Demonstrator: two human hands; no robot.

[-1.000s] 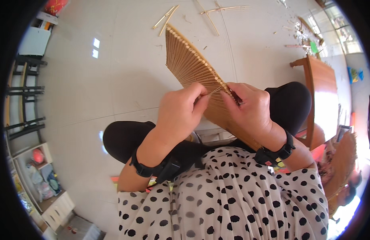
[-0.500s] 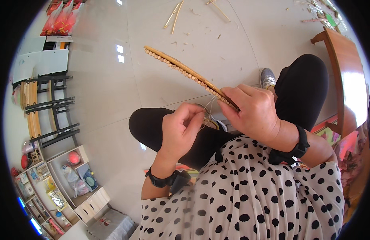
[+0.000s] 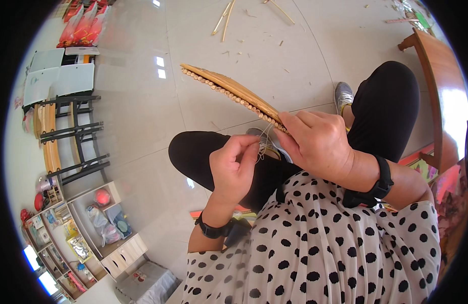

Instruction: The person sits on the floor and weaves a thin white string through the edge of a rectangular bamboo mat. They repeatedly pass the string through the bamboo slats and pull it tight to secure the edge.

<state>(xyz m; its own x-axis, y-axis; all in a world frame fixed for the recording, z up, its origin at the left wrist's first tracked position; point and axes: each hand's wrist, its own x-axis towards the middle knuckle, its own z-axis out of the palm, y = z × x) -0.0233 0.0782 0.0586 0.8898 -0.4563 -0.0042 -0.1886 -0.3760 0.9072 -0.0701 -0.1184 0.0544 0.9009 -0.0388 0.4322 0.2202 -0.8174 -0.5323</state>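
A flat panel of yellow stalks point(image 3: 239, 91) slants up and leftward in front of me, its row of round cut ends facing me along the lower edge. My right hand point(image 3: 320, 144) grips the panel's near right end, thumb against the cut-end side and fingers over the top. Pale thread point(image 3: 264, 148) runs from the panel's lower edge near my right thumb and hangs in loose loops. Left of it, my left hand point(image 3: 233, 167) pinches the thread between thumb and forefinger, just apart from the panel. Part of the panel is hidden behind my right fingers.
Loose stalks point(image 3: 225, 20) and small scraps lie on the tiled floor ahead. A wooden table point(image 3: 439, 101) stands at the right. Along the left are folded black-legged furniture point(image 3: 77, 139), open shelves point(image 3: 99, 223) and a grey-covered box point(image 3: 148, 281). My knees bend below the panel.
The panel has tilted, so more of its flat upper face shows. My left hand stays pinched on the thread, close to its earlier place. The whole view has shifted slightly.
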